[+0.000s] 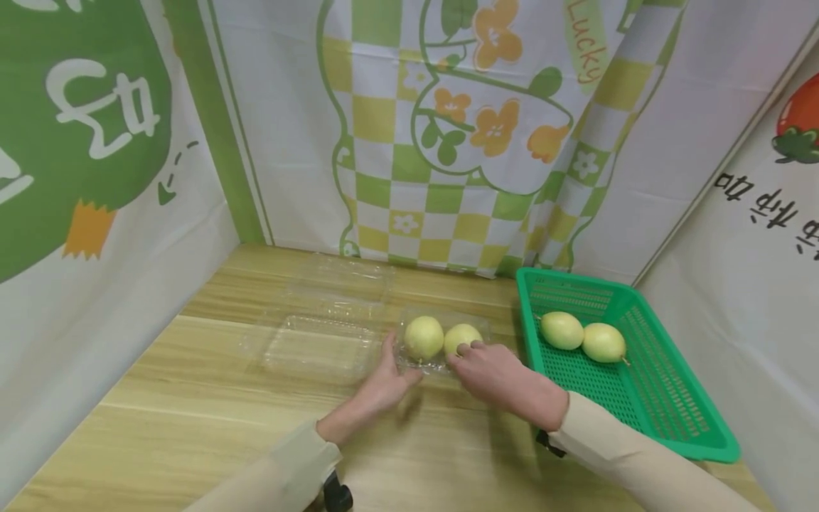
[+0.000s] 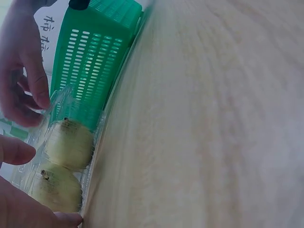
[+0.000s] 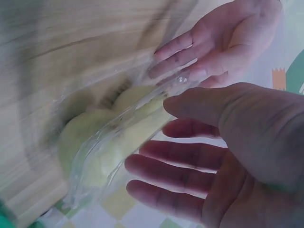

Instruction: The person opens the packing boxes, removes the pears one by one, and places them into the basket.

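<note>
Head view: two round, pale yellow-green fruits (image 1: 423,337) sit side by side inside a clear rectangular plastic container (image 1: 435,368) on a wood-grain table (image 1: 160,412), a person's hands at either end of it. The left hand (image 1: 384,380), fingers extended, touches the container's left end. The right hand (image 1: 493,373) rests at the other end, and the right wrist view shows its fingers loosely bent and spread apart, with the thumb against the clear plastic. To the left lies a second clear plastic tray (image 1: 320,347), with more transparent packaging (image 1: 345,277) behind it. At right, a green perforated plastic basket (image 1: 704,450) holds two more pale yellow fruits (image 1: 561,331), touching end to end. Beige sleeves (image 1: 614,441) cover both arms.
</note>
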Tool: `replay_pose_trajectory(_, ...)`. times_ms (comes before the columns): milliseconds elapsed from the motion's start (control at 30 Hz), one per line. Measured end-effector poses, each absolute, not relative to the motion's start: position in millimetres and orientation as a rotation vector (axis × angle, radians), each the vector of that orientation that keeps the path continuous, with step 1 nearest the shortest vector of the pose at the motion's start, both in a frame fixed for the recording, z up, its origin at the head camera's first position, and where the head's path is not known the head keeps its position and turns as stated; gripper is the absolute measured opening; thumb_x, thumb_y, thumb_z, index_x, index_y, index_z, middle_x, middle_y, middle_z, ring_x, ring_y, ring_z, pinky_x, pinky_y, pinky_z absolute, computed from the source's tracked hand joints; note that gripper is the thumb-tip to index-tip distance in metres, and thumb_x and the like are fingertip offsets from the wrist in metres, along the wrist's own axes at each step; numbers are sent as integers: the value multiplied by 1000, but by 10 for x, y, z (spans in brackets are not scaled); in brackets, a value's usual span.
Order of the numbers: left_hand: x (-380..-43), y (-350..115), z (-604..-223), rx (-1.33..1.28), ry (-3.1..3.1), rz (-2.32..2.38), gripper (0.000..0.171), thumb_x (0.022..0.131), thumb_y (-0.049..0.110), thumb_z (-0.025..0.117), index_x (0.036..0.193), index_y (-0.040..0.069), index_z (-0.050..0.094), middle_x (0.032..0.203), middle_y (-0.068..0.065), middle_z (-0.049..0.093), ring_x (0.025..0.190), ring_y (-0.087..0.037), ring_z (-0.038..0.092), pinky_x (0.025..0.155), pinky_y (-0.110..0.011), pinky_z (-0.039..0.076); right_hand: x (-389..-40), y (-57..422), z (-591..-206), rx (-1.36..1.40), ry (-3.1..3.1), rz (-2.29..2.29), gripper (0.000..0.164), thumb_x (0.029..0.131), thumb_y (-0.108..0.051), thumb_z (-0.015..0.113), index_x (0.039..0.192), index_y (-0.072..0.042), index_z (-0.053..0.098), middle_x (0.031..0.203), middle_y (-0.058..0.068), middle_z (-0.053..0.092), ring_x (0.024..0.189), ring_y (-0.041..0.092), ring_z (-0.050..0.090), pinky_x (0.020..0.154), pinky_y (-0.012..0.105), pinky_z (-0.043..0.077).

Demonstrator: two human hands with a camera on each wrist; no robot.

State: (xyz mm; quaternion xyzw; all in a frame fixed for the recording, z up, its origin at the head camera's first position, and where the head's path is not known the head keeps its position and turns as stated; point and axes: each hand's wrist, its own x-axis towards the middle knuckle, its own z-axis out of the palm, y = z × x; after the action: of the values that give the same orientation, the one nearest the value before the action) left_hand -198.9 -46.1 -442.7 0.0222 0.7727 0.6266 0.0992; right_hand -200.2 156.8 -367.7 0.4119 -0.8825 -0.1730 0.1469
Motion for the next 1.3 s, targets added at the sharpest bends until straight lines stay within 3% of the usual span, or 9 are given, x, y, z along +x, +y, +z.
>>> replay_pose_trajectory(200,-1969,-475,-4414,105,2315,1790,96,94,23,62,157,8,-8,159,-33,12,143,-51,25,114,-71,20,-2031,1423,-3708,1272,-2459,-505,13,86,-11,70,93,-14,60,76,3,60,60,15,52,38,26,45)
replay_pose_trajectory(433,-1969,-487,-4389,152,2354,1745,94,94,23,61,157,8,-7,158,-33,18,136,-52,37,111,-71,29,-2063,1389,-3701,1330,-2511,-477,9,88,-9,69,94,-13,64,84,3,60,69,15,51,46,23,48)
replay_pose_trajectory(800,-1978,-511,-4370,131,2343,1740,93,94,21,61,158,10,-6,160,-28,16,143,-49,29,116,-69,22,-2091,1421,-3781,1285,-2413,-551,11,86,-14,73,93,-11,65,85,4,60,69,17,56,43,23,50)
replay_pose_trajectory(933,-1973,-509,-4373,161,2362,1743,94,93,19,63,157,8,-5,159,-30,17,141,-50,31,115,-68,27,-2112,1392,-3810,1297,-2306,-676,9,86,-13,73,92,-10,68,80,2,61,65,14,54,41,20,46)
replay_pose_trajectory(1000,-1976,-502,-4377,161,2372,1730,95,92,19,64,157,7,-5,159,-31,17,131,-49,45,107,-64,42,-2117,1378,-3830,1290,-2265,-728,6,86,-12,73,90,-10,68,77,1,60,64,13,52,41,19,45)
replay_pose_trajectory(1067,-1975,-494,-4384,157,2381,1717,96,92,20,64,157,6,-6,159,-31,16,128,-48,48,103,-62,45,-2123,1372,-3839,1288,-2244,-761,4,86,-13,71,87,-10,68,75,0,59,63,12,51,41,18,45)
replay_pose_trajectory(1167,-1984,-483,-4389,149,2379,1717,96,93,21,64,157,5,-6,159,-31,15,130,-48,46,106,-62,43,-2148,1374,-3839,1301,-2214,-782,5,86,-14,70,85,-11,67,72,0,58,62,11,50,41,17,45)
replay_pose_trajectory(1233,-1988,-480,-4394,146,2375,1730,95,93,21,63,157,5,-5,160,-31,14,142,-49,31,115,-66,28,-2170,1382,-3826,1326,-2208,-793,5,87,-15,70,86,-11,67,72,-1,58,62,10,49,42,17,45)
replay_pose_trajectory(1300,-1999,-482,-4399,150,2362,1749,93,94,21,61,157,6,-5,160,-30,14,144,-50,25,117,-67,22,-2190,1390,-3813,1347,-2213,-792,5,88,-16,69,87,-11,67,72,-1,58,62,10,50,43,18,46)
